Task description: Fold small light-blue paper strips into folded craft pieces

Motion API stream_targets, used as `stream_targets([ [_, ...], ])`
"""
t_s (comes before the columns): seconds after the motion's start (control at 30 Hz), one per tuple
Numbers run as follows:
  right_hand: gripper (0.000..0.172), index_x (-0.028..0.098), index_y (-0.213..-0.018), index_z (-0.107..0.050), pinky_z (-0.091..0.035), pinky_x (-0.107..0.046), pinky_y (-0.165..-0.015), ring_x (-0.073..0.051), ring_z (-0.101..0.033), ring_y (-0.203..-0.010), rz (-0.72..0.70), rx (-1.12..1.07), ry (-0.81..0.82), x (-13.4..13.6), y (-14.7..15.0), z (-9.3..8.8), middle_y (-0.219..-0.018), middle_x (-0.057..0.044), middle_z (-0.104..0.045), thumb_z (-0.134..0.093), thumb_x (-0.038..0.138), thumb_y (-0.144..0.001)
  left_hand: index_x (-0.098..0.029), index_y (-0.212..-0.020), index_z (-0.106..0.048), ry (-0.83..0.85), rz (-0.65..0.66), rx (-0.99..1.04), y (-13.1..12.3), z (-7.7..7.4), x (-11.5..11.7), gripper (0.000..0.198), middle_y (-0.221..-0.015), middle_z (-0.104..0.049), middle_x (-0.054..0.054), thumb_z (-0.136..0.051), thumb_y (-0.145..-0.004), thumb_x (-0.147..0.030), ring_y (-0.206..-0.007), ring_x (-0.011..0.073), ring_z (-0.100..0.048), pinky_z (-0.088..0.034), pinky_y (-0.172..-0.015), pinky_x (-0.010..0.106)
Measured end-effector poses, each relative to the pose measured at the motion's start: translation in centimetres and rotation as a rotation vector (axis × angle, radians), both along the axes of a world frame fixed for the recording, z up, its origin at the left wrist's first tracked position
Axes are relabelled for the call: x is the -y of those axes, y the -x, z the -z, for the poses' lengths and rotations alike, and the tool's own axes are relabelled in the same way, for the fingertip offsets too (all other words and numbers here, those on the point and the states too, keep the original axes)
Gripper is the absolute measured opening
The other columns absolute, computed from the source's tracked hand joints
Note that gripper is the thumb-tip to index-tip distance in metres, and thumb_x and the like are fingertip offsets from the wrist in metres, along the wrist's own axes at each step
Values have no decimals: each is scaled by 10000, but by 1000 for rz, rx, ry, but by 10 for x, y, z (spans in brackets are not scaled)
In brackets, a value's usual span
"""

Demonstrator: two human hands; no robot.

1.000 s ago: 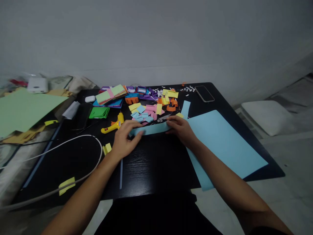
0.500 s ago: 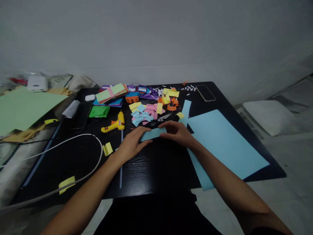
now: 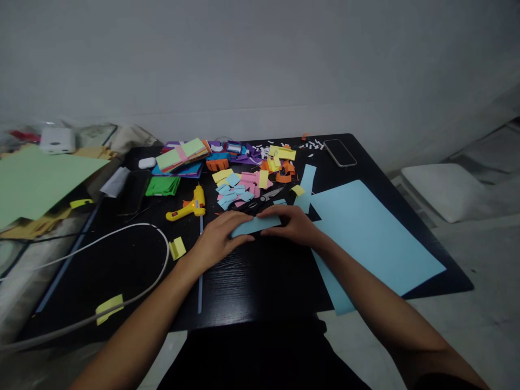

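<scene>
A light blue strip of paper (image 3: 257,224) is held between my two hands, just above the black table. My left hand (image 3: 219,234) grips its left end, thumb along the near edge and fingers along the far edge. On the right end, my right hand (image 3: 293,224) pinches the strip the same way, its fingers covering that end. Scissors (image 3: 270,195) lie just beyond the hands, their handles beside a pile of small blue paper pieces (image 3: 233,192). Close to my right forearm is a large light blue sheet (image 3: 374,238).
A yellow glue gun (image 3: 189,205) lies left of the hands, above a glue stick (image 3: 200,287). A white cable (image 3: 167,244) loops across the left side. Stacked coloured papers (image 3: 184,154) and a phone (image 3: 340,153) are at the back of the black table (image 3: 264,292).
My right hand has slid left along the blue strip, closer to my left hand, and now covers more of its right end. A small blue piece shows beyond the right hand.
</scene>
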State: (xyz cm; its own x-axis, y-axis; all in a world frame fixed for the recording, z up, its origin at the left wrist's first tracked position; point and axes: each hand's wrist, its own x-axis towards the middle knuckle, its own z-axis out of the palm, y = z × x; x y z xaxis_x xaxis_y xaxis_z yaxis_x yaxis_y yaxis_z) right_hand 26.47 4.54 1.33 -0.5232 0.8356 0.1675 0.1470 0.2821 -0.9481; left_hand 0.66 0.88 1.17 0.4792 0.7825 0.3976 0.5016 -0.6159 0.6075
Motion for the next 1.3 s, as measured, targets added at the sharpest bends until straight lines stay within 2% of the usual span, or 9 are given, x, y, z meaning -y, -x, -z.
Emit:
stream_targets([
  [0.2, 375, 302, -1134, -812, -517, -480, -1059, -271, -717, -1113, 43, 16, -7, -1, -2, 0, -1169, -47, -788, -896, 401, -782, -243, -1300, -677, -103, -48, 8, 2, 1, -1, 377, -1222, -754, 103, -750, -949, -356, -1143, 250, -721, -590, -1014, 444],
  [0.4, 404, 264, -1175, -788, -558, -434, -992, -272, -721, -1111, 30, 26, -72, -4, -3, 5, -1180, -60, -779, -889, 364, -796, -217, -1236, -697, -204, -50, 26, 3, -1, -4, 300, -1197, -755, 103, -751, -952, -297, -1115, 228, -727, -605, -988, 414],
  [0.57, 445, 267, -1172, -777, -538, -456, -1041, -274, -715, -1119, 54, 40, -113, -1, 0, 5, -1175, -61, -773, -916, 387, -766, -227, -1218, -711, -223, -56, 14, 2, -2, -3, 273, -1207, -745, 100, -751, -952, -273, -1120, 228, -721, -610, -978, 419],
  [0.93, 425, 265, -1173, -774, -538, -450, -1038, -267, -718, -1120, 57, 33, -132, -1, 1, 7, -1177, -61, -777, -904, 370, -783, -226, -1218, -711, -216, -56, 23, 0, 0, -1, 264, -1200, -729, 97, -741, -956, -240, -1101, 224, -717, -610, -958, 416],
  [1.3, 348, 260, -1105, -798, -546, -436, -1029, -256, -729, -1089, 48, -8, -64, 1, 2, 2, -1135, -53, -789, -892, 395, -798, -225, -1215, -706, -186, -50, 20, -2, 1, 1, 246, -1186, -713, 87, -723, -973, -267, -1106, 212, -712, -600, -971, 396],
])
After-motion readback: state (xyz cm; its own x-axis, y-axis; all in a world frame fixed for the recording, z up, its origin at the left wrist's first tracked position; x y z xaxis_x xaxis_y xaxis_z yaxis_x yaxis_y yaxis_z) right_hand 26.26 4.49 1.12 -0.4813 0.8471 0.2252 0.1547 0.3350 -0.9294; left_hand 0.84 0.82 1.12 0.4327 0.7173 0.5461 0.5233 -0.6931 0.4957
